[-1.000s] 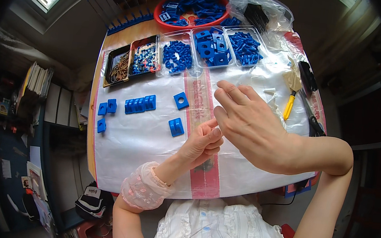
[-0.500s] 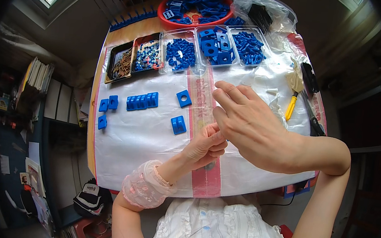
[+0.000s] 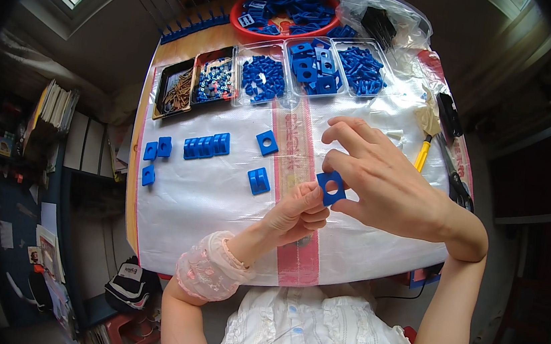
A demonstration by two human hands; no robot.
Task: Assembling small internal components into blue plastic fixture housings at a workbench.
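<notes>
My left hand (image 3: pixel 298 211) pinches a blue square plate with a round hole (image 3: pixel 339 197) by its left edge, between thumb and fingers. Around the plate's right side, my right hand (image 3: pixel 382 180) is open, its fingers curved and apart, the thumb close to the lower corner. I cannot tell whether the right fingertips touch the plate. To the left on the table lie a similar holed blue plate (image 3: pixel 263 135), a ridged blue piece (image 3: pixel 259 180), a row of ridged blue pieces (image 3: pixel 208 145) and a cluster of small blue holed pieces (image 3: pixel 165 146).
Clear trays (image 3: pixel 238 77) of blue parts and black trays (image 3: pixel 157 106) of screws and small nuts line the table's back. Behind stands a red basin (image 3: pixel 235 28) of blue parts. At right lie a yellow-handled tool (image 3: pixel 422 154), scissors (image 3: pixel 458 188) and a plastic bag (image 3: pixel 412 18).
My right hand has lifted off and spread its fingers, uncovering the blue holed plate in my left hand. The left hand has hardly moved.
</notes>
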